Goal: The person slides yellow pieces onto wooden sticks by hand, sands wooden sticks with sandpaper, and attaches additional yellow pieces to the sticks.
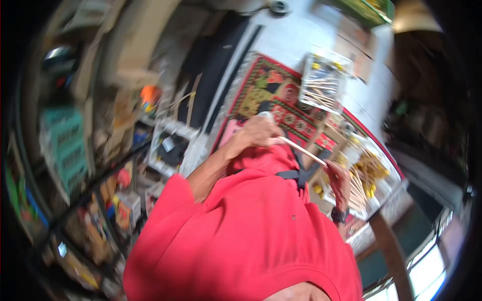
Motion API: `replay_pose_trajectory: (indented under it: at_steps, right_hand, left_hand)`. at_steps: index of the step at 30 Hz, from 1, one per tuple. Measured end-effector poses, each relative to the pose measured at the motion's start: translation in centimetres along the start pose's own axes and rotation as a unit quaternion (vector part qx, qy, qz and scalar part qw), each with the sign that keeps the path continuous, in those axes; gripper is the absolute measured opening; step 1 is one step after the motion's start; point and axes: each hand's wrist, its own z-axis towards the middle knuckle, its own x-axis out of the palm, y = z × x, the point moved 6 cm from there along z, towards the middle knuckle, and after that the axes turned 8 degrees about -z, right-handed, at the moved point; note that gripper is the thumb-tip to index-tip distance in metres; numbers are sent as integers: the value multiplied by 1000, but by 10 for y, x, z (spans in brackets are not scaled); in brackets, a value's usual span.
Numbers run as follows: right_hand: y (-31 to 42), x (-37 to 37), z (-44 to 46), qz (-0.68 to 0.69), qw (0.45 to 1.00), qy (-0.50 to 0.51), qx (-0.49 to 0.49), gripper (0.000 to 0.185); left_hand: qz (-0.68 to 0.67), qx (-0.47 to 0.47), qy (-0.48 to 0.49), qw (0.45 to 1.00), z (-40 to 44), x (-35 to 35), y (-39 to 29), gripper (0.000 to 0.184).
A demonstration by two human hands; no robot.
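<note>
A thin, pale wooden stick (304, 151) slants between my two hands, over the front of the red shirt. My left hand (258, 133) is closed around its upper left end. A small whitish thing (266, 116) shows at the top of that hand; blur hides what it is, and I cannot tell if the hand grips it. My right hand (338, 176), with a dark watch on the wrist, is closed on the stick's lower right end. Close beside it stands a white basket (394, 194) of wooden sticks and yellow pieces.
A red patterned cloth (251, 75) covers the work surface. A second white basket (321, 105) of sticks and yellow pieces stands farther back. On the left are a white crate (191, 131), a teal plastic crate (63, 145) and dark metal bars (95, 186).
</note>
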Motion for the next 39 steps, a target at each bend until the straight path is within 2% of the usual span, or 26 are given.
replay_pose_trajectory:
  at_steps: [2,3,4,6,8,9,10,11,12,13,14,15,16,18,19,20,23,24,28,32,35,37,38,39]
  right_hand:
    - [0,-6,12,141,990,1,1,24]
    - [-18,5,14,251,967,23,30,26]
    - [2,-10,25,83,996,40,-12,29]
    - [26,-26,40,15,998,36,-46,29]
    - [3,-25,51,60,997,19,-52,31]
    - [-2,-17,65,92,992,43,-77,32]
    - [-1,-21,76,170,982,83,6,32]
    - [-7,-15,86,114,991,74,-14,31]
    - [-3,-16,99,100,990,63,-74,30]
    - [-9,-17,110,52,990,74,-108,26]
    - [2,-25,116,-4,992,64,-109,23]
    - [13,-28,126,-19,984,105,-145,21]
    - [19,-30,138,-33,974,133,-178,19]
    - [27,-32,160,-5,954,128,-272,20]
    - [33,-30,170,16,941,157,-298,18]
    - [48,-28,196,-45,923,190,-333,20]
    - [73,-20,220,-77,895,280,-340,26]
    - [66,-11,224,-42,884,273,-378,25]
    - [92,16,217,-54,825,334,-453,27]
    - [132,41,212,-106,774,396,-483,19]
    - [164,67,209,-113,749,423,-497,18]
    - [193,85,195,-147,725,446,-504,18]
    - [214,91,183,-146,704,486,-497,17]
    - [215,106,186,-126,712,534,-438,16]
  left_hand:
    - [28,-15,-24,999,0,-17,2,26]
    - [2,-20,-19,1000,1,-24,5,25]
    - [-22,-34,-15,999,1,-28,8,23]
    - [-54,-50,-71,995,-3,-37,8,20]
    - [-31,-42,-106,993,-1,-45,5,19]
    - [-13,-9,-123,992,2,-44,4,17]
    - [11,6,-148,989,0,-43,6,16]
    - [32,34,-185,982,-5,-45,2,19]
    - [69,19,-225,972,-11,-38,7,21]
    - [32,2,-256,966,-18,-37,0,20]
    - [59,-15,-265,962,-23,-34,-13,18]
    - [86,-5,-338,937,-30,-21,-9,15]
    - [64,-58,-349,933,-41,-17,-20,14]
    - [51,-139,-370,917,-57,5,-25,14]
    - [37,-157,-409,898,-64,13,-38,15]
    - [29,-174,-448,876,-64,16,-24,19]
    - [-21,-260,-487,834,-72,24,-35,26]
    - [-41,-281,-493,822,-79,29,-43,27]
    - [-109,-338,-518,778,-106,57,-52,29]
    - [-157,-371,-538,740,-134,80,-51,32]
    - [-135,-376,-580,710,-160,100,-38,33]
    - [-71,-394,-634,662,-177,122,-25,34]
    - [-38,-404,-659,633,-187,132,-20,35]
    - [-119,-419,-644,629,-200,129,-30,34]
